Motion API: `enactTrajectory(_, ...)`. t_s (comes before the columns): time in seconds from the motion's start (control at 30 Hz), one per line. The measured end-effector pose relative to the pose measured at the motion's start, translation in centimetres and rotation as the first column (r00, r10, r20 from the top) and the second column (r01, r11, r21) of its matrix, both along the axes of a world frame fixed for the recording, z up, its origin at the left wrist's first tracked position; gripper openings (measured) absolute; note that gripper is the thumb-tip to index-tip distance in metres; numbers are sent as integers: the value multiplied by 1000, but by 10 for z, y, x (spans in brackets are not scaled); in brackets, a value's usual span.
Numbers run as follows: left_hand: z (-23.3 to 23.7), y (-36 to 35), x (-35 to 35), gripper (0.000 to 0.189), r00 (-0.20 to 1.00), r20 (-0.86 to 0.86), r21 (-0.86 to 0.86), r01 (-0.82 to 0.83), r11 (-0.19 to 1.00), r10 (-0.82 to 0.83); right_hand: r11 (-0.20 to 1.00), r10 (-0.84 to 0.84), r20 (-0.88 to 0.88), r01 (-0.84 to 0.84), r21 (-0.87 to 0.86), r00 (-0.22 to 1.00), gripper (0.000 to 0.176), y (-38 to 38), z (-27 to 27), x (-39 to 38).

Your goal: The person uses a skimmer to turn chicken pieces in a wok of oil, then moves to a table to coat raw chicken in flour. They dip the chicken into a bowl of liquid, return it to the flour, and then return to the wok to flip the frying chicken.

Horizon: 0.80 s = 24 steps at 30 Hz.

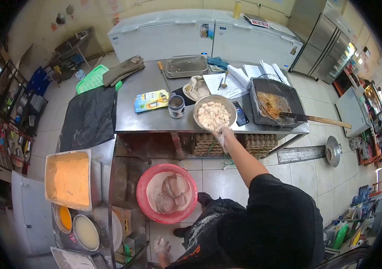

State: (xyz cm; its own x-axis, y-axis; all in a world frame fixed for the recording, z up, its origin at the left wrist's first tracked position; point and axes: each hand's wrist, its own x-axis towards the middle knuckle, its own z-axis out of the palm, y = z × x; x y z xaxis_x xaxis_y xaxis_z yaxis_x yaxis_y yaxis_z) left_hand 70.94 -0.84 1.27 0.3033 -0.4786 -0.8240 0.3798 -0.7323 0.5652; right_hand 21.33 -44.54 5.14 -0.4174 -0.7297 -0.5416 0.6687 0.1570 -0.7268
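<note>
My right hand (224,136), pale with flour or in a thin glove, grips the near rim of a metal bowl (233,117) filled with pale chunks (214,115). The bowl is at the front edge of the steel table (144,124). Low at the bottom, my left hand (162,246) hangs with its fingers apart and nothing in it. Ahead of that hand is a red tub (144,209) of white powder with round strainers or bowls in it. A mug (176,106) stands left of the metal bowl, and a phone (240,114) lies right of it.
A dark tray (256,115) with brown crumbs and a wooden-handled tool is at right. On the left counter are a tray of orange powder (68,179), a bowl of orange liquid (64,219) and a bowl of pale liquid (86,232). Egg trays (259,144) are under the table.
</note>
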Motion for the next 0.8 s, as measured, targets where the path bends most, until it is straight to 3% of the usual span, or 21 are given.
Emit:
enactTrajectory(0.07, 20, -30, -31, 37, 998, 19, -31, 55, 998, -55, 999, 13, 48, -15, 46, 999, 42, 52, 43, 24)
enactTrajectory(0.13, 31, -51, -51, 40, 989, 45, -51, 142, 989, -139, 970, 228, -43, -224, 91, 973, 29, 105, 31, 33)
enactTrajectory(0.17, 39, -59, -57, 44, 994, -24, -100, 102, 990, -105, 906, 413, -105, -395, 152, 905, 30, 124, -29, 25)
enactTrajectory(0.23, 55, -75, -70, 52, 984, -173, -192, 10, 981, -44, 865, 463, 79, -469, 175, 883, 34, 171, 13, 66)
enactTrajectory(0.27, 67, -84, -77, 56, 985, -173, -171, 0, 985, -30, 763, 615, 76, -616, 194, 785, 36, 189, -3, 79)
enactTrajectory(0.33, 90, -94, -87, 64, 984, -177, -134, -24, 991, 0, 546, 805, 125, -806, 229, 580, 40, 207, 20, 110)
enactTrajectory(0.37, 91, -82, -81, 66, 946, -311, -175, -154, 973, 94, 449, 852, 176, -860, 242, 494, 42, 214, 58, 136)
enactTrajectory(0.43, 84, -37, -58, 68, 781, -570, -202, -436, 877, 256, 264, 954, 138, -963, 47, 268, 39, 240, 55, 200)
enactTrajectory(0.47, 77, -15, -48, 67, 821, -504, -239, -431, 870, 268, 83, 988, 121, -994, 68, 91, 41, 248, 31, 227)
enactTrajectory(0.5, 73, 7, -37, 65, 856, -433, -275, -425, 862, 284, -102, 990, 108, -991, 89, -92, 43, 251, 29, 251)
enactTrajectory(0.53, 67, 29, -26, 64, 882, -357, -307, -422, 853, 308, -215, 975, -46, -975, 61, -218, 44, 256, 28, 268)
enactTrajectory(0.57, 71, 48, -19, 61, 846, -373, -290, -497, 818, 382, -341, 918, -200, -939, 46, -343, 46, 254, 66, 284)
enactTrajectory(0.67, 87, 119, 0, 53, 702, -381, -273, -707, 652, 601, -651, 724, -210, -751, 107, -657, 51, 280, 59, 363)
enactTrajectory(0.73, 93, 131, 10, 51, 603, -354, -314, -796, 517, 715, -662, 749, -63, -749, -20, -660, 52, 280, 89, 396)
enactTrajectory(0.77, 89, 146, 17, 51, 576, -359, -374, -810, 452, 734, -662, 721, -207, -745, 77, -661, 52, 281, 86, 419)
enactTrajectory(0.8, 73, 160, 24, 50, 548, -361, -429, -816, 387, 755, -653, 717, -238, -751, 99, -655, 53, 280, 80, 444)
